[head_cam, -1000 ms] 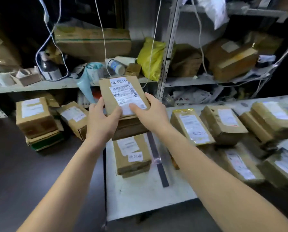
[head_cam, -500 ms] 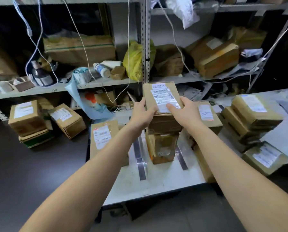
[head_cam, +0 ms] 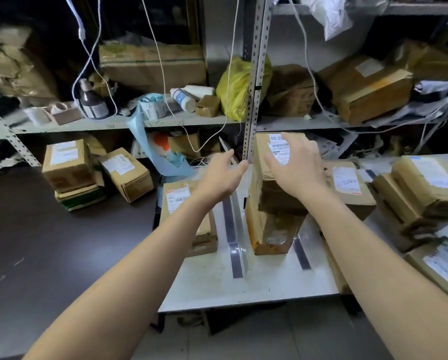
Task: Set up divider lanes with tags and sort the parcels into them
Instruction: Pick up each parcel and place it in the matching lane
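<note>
Person's arms only: two long forearms, bare skin from elbow region to wrist. Left hand [head_cam: 221,178] bare, above left part of white table [head_cam: 212,281]; right hand [head_cam: 295,165] bare, above table's middle. Slender wrists, smooth skin.

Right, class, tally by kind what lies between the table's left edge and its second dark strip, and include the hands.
Parcels: 4 (left-lane parcel; in the stack, top parcel, middle parcel, bottom parcel)
Dark strips: 2 (first strip, second strip)
Hands: 2 (left hand, right hand)
Total: 8
</note>
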A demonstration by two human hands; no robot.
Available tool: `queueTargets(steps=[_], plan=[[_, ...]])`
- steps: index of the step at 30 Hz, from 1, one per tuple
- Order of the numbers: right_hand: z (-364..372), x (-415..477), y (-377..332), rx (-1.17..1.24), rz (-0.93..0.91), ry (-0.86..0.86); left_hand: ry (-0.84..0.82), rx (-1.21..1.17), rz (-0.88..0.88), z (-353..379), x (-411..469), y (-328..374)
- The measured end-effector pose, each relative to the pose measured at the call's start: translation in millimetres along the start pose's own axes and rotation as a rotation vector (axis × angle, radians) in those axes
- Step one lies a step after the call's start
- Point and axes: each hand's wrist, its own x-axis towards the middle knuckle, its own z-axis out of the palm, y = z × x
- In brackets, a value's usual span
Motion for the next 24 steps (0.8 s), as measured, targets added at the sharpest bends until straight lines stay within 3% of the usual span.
queueTargets(steps=[8,15,20,24], plan=[[80,25,-113,-0.133,-0.299,-0.183,0.124,0.454,0.066,-137,5,-87],[215,46,-258,-0.296,-0.429,-0.323,0.187,0.649,-0.048,-292,34,-222],[317,62,-343,-0.242,-0.374,-0.443,0.187,0.734,-0.195,-376,62,-314],[389,70,-379,-0.061,-0.225,-0.566,0.166,0.505,-0.324,-403,89,-380]])
